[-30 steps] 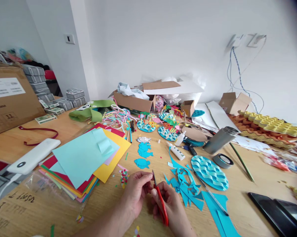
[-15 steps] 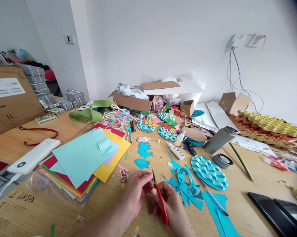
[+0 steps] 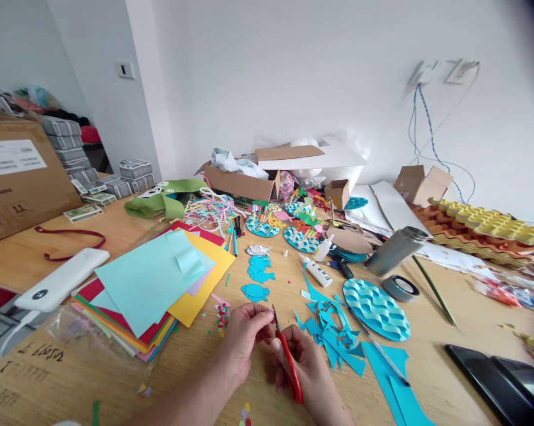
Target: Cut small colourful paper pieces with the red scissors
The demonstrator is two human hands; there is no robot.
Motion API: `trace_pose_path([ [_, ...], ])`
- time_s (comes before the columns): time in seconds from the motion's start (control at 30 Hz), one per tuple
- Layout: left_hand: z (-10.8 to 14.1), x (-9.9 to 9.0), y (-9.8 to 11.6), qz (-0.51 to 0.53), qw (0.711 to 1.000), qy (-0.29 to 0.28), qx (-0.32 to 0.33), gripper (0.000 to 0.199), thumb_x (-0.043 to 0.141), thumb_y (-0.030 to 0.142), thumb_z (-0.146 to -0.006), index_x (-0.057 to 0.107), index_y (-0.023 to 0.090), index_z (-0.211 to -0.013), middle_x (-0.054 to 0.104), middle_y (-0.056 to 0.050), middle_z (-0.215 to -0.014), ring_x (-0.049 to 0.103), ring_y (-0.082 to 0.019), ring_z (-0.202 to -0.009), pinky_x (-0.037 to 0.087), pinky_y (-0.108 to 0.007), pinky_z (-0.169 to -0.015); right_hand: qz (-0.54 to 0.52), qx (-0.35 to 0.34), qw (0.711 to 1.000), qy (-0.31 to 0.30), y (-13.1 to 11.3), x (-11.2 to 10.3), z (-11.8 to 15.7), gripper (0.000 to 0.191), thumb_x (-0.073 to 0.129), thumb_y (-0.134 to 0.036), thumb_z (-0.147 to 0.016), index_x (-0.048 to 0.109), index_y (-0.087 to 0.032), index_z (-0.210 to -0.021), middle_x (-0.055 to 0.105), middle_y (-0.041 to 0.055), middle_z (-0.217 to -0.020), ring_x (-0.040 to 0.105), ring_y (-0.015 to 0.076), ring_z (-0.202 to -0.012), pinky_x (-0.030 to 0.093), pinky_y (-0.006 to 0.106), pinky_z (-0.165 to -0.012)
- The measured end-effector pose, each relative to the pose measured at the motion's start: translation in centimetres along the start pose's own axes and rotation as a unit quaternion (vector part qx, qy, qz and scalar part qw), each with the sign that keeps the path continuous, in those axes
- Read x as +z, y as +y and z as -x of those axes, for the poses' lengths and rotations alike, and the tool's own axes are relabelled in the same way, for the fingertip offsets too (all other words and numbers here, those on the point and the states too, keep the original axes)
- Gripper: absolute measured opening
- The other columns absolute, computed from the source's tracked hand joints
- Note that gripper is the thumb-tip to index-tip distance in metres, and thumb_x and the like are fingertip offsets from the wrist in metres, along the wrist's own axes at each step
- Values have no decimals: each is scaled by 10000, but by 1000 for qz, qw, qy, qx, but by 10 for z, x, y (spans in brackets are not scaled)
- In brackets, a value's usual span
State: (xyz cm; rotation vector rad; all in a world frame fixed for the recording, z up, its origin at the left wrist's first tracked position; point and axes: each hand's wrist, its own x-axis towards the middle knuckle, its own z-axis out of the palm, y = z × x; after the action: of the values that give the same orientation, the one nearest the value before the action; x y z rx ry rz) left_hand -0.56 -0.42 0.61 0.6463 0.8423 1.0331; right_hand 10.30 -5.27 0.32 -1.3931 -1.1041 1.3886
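Note:
Red-handled scissors (image 3: 292, 368) are gripped in my right hand (image 3: 308, 367), their blades pointing away from me and looking closed or nearly so. My left hand (image 3: 244, 337) is closed in a pinch right beside the blades; what its fingertips hold, if anything, is hidden. Just beyond the hands lies a blue paper fish (image 3: 255, 292), with more blue fish cutouts (image 3: 261, 269) and a white drawn fish (image 3: 258, 251) behind it. Blue paper scraps (image 3: 333, 337) are heaped to the right of my right hand. Small coloured paper dots (image 3: 222, 319) lie left of my left hand.
Coloured paper sheets (image 3: 146, 284) are stacked at left, near a white power bank (image 3: 65, 278). To the right are a wavy blue oval (image 3: 376, 310), a glue bottle (image 3: 319, 274), a steel flask (image 3: 395, 251), a tape roll (image 3: 400, 289) and a pen (image 3: 384, 355).
Hardly anything differs. Both hands and the scissors keep nearly the same place, with only a very slight shift.

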Motion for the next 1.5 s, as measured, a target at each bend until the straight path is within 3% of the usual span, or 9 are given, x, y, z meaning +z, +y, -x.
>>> trace_pose_path([
  [1.5, -2, -4, -2, -42, 999, 2, 8, 130, 630, 239, -644, 558, 132, -639, 526, 22, -502, 461, -90, -477, 346, -222, -496, 25, -12, 1000, 7, -1, -1, 0, 417, 637, -525, -679, 381, -198, -644, 432, -102, -443, 495, 74, -294, 309, 136, -273],
])
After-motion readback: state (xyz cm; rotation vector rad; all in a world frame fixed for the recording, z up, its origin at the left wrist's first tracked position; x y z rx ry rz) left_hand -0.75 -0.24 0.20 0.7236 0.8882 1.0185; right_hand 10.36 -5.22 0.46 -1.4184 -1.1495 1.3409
